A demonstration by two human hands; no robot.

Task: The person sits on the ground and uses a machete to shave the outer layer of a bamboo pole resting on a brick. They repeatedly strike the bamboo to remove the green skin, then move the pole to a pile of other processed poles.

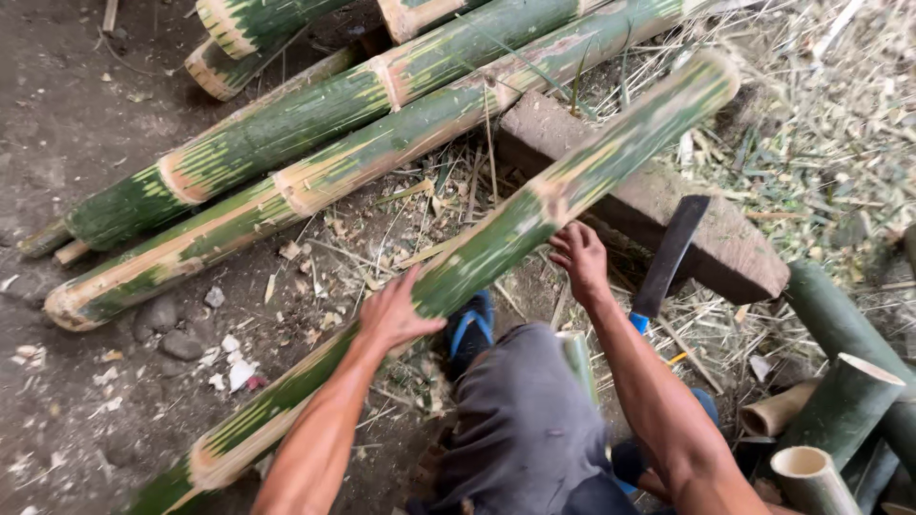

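**Green and tan across the bamboo yard**

The long bamboo pole (496, 243) crossing the middle of the frame was deep green, streaked with pale yellow-tan scrapes and ringed by cream bands at its joints. The stacked poles (315, 143) in the upper left showed the same green with tan stripes. The wooden block (668, 205) at the upper right was dull reddish brown. The chopping knife (671, 253) had a dark grey blade and a blue handle. The shorts (520, 410) were grey, the sandal (470, 329) blue and black. The cut stumps (840, 405) at the lower right were green with cream rims. The ground (67, 124) was grey-brown.
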